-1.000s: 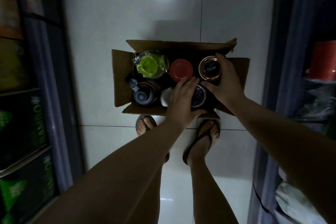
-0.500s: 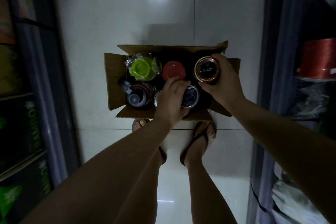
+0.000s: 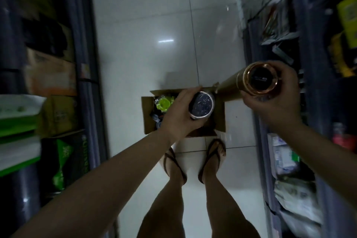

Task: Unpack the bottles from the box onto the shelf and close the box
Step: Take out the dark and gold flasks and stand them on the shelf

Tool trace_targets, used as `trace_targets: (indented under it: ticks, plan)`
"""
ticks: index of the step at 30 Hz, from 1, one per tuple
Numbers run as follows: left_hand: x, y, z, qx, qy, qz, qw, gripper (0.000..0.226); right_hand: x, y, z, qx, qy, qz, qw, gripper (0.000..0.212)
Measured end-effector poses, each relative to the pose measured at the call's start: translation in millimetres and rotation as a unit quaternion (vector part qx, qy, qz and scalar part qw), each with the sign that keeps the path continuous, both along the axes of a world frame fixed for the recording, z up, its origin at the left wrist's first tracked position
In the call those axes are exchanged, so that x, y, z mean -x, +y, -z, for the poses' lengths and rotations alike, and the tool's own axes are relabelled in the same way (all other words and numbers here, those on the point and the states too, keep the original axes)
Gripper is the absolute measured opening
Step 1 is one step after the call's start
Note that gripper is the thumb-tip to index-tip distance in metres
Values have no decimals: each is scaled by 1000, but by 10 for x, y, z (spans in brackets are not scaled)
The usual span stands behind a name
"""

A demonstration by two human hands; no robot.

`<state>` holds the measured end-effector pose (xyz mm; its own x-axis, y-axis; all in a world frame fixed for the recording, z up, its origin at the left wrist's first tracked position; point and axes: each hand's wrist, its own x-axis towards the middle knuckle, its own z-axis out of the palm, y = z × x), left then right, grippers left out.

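The white floor (image 3: pixel 154 44) between the two shelves is a wide bare path. The open box (image 3: pixel 221 120) sits on it by the feet, flaps up, with a green-lidded bottle (image 3: pixel 164 103) inside. The left shelf (image 3: pixel 54 83) and right shelf (image 3: pixel 289 150) are stuffed full.

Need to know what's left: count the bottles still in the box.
2 visible: a green-lidded bottle at the box's far left, a dark-capped one nearer. The left hand may hide others.
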<state>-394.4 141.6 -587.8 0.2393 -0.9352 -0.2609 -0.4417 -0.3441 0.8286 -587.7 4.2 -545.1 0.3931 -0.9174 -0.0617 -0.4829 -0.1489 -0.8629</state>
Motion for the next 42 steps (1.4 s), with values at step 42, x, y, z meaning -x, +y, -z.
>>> trace_targets:
  ticks: [42]
  plan:
    - [1302, -1821, -6523, 303, 129, 375, 866, 82, 1327, 1183, -5979, 434, -130, 440, 775, 42]
